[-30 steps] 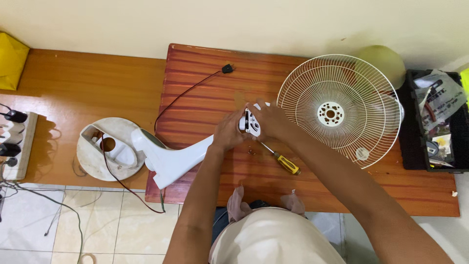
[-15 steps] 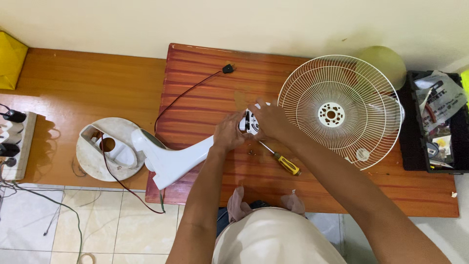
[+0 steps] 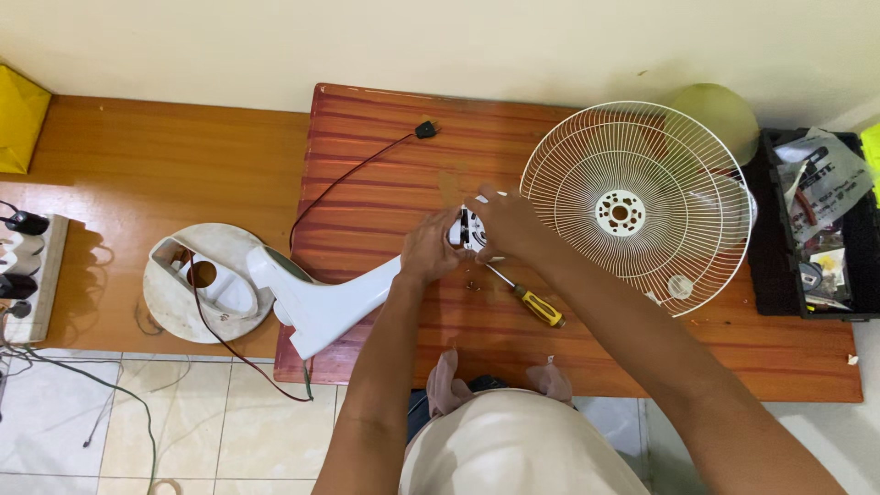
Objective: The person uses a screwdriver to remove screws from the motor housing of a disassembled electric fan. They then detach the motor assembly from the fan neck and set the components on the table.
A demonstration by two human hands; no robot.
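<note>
Both hands met mid-table: the left hand point(image 3: 429, 249) gripped the top of the white fan stand point(image 3: 335, 298), the right hand point(image 3: 506, 225) closed over its small white end piece point(image 3: 467, 229). The stand's long axis ran left and nearward to its round base point(image 3: 174, 293). A yellow-handled screwdriver point(image 3: 527, 301) lay just near-right on the reddish wooden table point(image 3: 385, 174); the wire fan guard point(image 3: 637, 206) sat right.

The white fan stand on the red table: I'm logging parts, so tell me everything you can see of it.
The white plastic fan stand lies on its side across the striped red-brown wooden table. Its wide, hollow lower end overhangs the table's left edge above a round whitish base. The neck narrows rightwards to a small white head piece with dark openings, gripped between the left hand and right hand. A thin dark cord runs near it.
</note>
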